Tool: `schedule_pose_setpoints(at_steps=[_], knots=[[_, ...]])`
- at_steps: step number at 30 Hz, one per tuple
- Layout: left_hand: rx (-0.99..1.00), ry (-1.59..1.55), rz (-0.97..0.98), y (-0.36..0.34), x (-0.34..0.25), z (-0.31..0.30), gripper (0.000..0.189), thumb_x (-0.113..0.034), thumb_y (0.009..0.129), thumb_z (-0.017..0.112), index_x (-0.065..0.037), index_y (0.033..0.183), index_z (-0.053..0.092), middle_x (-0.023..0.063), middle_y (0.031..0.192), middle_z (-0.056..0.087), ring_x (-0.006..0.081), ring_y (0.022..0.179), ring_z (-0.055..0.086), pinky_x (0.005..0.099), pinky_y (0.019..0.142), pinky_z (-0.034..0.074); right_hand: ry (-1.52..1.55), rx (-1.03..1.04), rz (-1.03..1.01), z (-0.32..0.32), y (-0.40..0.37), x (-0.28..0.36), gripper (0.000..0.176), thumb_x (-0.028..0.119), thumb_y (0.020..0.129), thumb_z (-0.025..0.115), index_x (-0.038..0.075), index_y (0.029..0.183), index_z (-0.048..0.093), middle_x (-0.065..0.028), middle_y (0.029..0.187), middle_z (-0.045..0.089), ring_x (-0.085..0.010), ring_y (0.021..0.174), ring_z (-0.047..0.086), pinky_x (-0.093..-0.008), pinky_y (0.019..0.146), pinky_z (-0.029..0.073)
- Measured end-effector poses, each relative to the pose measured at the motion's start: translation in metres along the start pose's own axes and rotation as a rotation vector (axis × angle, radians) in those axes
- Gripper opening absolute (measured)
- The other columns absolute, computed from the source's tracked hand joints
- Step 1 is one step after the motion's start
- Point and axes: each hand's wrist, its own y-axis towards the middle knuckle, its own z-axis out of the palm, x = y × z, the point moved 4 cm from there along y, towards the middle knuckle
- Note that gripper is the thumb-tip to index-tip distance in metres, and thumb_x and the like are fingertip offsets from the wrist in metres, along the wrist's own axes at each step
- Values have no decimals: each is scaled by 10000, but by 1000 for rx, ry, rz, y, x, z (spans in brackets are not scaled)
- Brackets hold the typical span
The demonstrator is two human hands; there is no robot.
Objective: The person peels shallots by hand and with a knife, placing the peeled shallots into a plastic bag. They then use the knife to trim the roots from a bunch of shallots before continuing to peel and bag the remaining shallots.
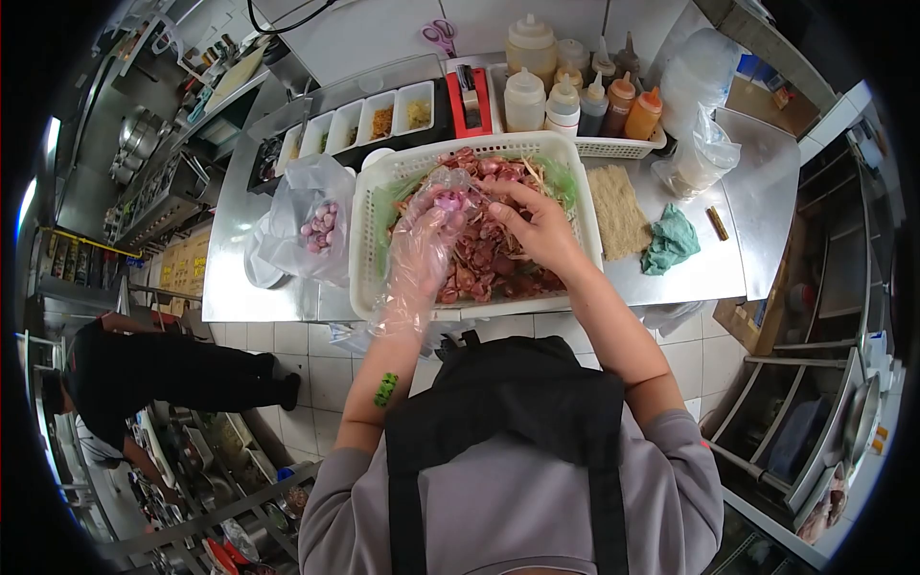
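Note:
My left hand [431, 225], in a loose clear plastic glove, is closed around a pinkish-purple shallot [449, 200]. Close beside it, my right hand [533, 226] is bare, its thumb and fingers drawn together at the shallot; what they pinch is too small to make out. Both hands are over a white perforated basket [364, 230] lined with a green bag [383, 204]. Reddish-brown unpeeled shallots [489, 265] and loose dry skins fill the basket. To its left, a clear plastic bag [305, 182] contains peeled pink shallots [319, 228].
Behind the basket stand a condiment rack [379, 123], a red-framed holder [470, 101] and squeeze bottles [525, 101]. On the right lie a brown cloth [618, 213], a green cloth [671, 240] and a plastic bag [704, 158]. A person in dark clothes [163, 364] is at left.

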Motion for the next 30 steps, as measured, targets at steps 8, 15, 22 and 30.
schedule_pose_setpoints(at_steps=[8, 15, 22, 30], knots=[[53, -50, 10, -1, 2, -4, 370, -24, 832, 591, 20, 1185, 487, 132, 1101, 573, 202, 1010, 584, 301, 915, 493, -30, 121, -56, 11, -2, 14, 342, 123, 875, 578, 110, 1217, 564, -116, 1165, 613, -260, 1074, 582, -336, 928, 427], [33, 11, -1, -1, 1, -5, 364, -31, 822, 602, 35, 1169, 514, 137, 1105, 580, 199, 993, 587, 295, 900, 494, -175, 77, -107, 13, -3, 15, 308, 123, 861, 593, 93, 1167, 588, -118, 1149, 615, -302, 1045, 588, -350, 890, 453], [116, -83, 25, -3, -1, 5, 389, -4, 820, 599, 41, 1196, 509, 150, 1113, 573, 213, 1020, 572, 299, 910, 479, -21, 41, -57, 13, -1, 8, 271, 136, 877, 584, 87, 1143, 598, -108, 1098, 636, -291, 1005, 603, -327, 871, 454], [22, 54, 39, -5, 0, 7, 312, -4, 848, 580, 7, 1159, 553, 113, 1114, 584, 192, 1006, 590, 334, 879, 513, -76, 25, -20, 11, -1, 6, 274, 126, 881, 582, 87, 1152, 598, -104, 1066, 650, -237, 971, 615, -311, 876, 447]])
